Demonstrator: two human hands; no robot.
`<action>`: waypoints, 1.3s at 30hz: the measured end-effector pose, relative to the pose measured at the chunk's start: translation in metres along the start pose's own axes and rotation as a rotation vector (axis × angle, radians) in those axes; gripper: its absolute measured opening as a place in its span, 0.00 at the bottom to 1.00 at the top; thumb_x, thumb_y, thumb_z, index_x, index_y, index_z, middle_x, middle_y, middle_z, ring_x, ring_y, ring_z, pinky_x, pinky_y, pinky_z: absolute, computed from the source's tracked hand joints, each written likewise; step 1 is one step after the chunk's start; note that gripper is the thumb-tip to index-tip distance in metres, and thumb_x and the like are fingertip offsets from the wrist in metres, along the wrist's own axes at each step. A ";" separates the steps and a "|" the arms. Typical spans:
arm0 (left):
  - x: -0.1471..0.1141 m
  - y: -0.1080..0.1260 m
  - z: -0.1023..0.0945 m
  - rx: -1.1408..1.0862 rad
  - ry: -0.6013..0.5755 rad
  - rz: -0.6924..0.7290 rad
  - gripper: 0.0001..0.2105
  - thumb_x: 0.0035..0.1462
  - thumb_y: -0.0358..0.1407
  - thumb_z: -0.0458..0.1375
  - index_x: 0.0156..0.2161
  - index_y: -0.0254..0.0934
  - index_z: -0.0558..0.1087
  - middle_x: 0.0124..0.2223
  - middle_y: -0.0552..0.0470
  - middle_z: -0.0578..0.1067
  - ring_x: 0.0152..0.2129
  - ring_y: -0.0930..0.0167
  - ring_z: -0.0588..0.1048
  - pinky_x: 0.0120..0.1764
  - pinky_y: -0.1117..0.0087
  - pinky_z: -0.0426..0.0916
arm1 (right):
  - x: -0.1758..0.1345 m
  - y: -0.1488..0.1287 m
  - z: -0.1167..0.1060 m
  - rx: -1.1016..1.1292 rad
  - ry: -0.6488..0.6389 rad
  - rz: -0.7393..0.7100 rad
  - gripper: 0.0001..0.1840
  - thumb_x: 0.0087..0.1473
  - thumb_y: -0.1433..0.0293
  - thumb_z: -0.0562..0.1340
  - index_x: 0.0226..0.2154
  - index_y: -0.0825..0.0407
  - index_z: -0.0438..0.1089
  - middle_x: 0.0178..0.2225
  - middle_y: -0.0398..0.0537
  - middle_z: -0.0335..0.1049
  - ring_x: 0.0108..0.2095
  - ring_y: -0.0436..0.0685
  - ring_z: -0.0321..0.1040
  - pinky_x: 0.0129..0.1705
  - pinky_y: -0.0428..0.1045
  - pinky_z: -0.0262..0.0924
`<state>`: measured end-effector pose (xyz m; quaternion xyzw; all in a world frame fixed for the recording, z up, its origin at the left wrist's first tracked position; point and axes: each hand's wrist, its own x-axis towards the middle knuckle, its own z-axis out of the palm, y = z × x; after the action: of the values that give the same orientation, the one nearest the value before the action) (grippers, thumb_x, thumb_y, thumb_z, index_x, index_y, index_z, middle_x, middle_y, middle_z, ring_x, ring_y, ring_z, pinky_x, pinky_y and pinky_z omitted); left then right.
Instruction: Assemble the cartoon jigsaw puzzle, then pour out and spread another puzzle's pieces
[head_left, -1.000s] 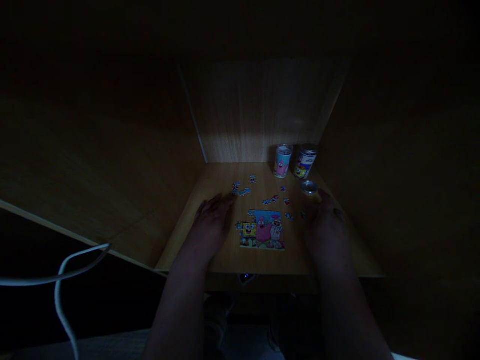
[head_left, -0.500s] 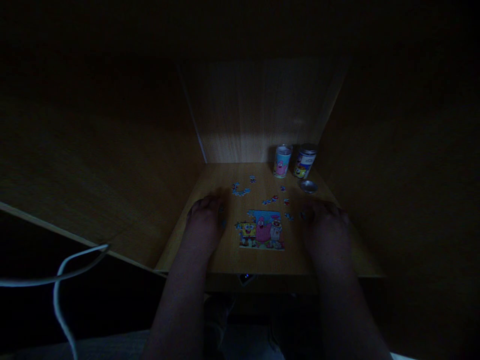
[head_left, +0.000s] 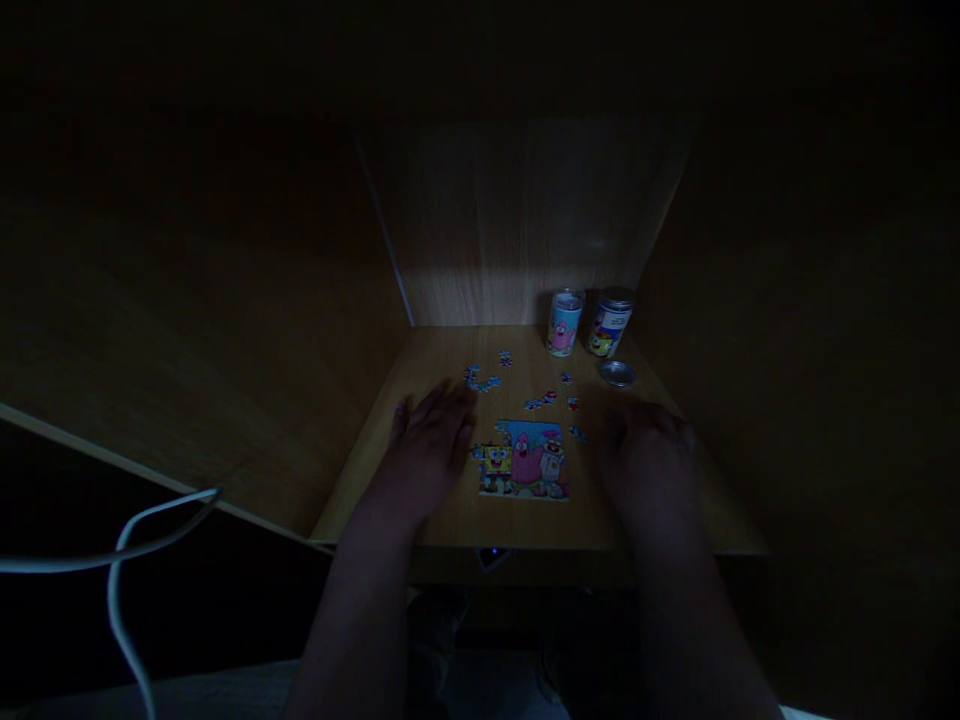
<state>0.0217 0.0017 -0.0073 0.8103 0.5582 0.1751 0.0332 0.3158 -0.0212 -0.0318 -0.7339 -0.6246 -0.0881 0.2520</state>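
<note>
A partly joined jigsaw puzzle (head_left: 525,460) with cartoon figures lies near the table's front edge, its upper left side uneven. My left hand (head_left: 429,440) rests palm down at its left, fingers stretched forward; whatever is under the palm is hidden. To the right of the puzzle is my right hand (head_left: 651,455), fingers curled under and dark, so what they hold cannot be made out. Beyond the puzzle lie loose pieces: a joined strip (head_left: 481,382), a short strip (head_left: 540,400), and single pieces such as one at the back (head_left: 505,358) and one near my right hand (head_left: 577,433).
Two printed cans stand at the back right, one pink and blue (head_left: 562,325), the other with a metal lid (head_left: 609,325). A round metal lid (head_left: 617,373) lies before them. Wooden panels enclose the tabletop (head_left: 450,520). A white cable (head_left: 120,590) hangs at the left.
My left hand has moved right and flattened, covering the small pieces that showed beside its thumb. The piece by my right hand's fingertips is out of sight; that hand has shifted slightly left.
</note>
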 end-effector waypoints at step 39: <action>0.037 0.027 0.002 0.095 -0.236 -0.079 0.28 0.79 0.41 0.44 0.78 0.36 0.56 0.81 0.38 0.52 0.78 0.58 0.54 0.74 0.40 0.51 | 0.001 -0.010 -0.007 0.124 -0.026 -0.073 0.15 0.64 0.72 0.60 0.50 0.55 0.76 0.50 0.63 0.79 0.52 0.70 0.72 0.56 0.62 0.64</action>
<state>0.0580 0.0259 0.0067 0.8032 0.5898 0.0505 0.0669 0.3075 -0.0227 -0.0221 -0.6948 -0.6583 -0.0491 0.2855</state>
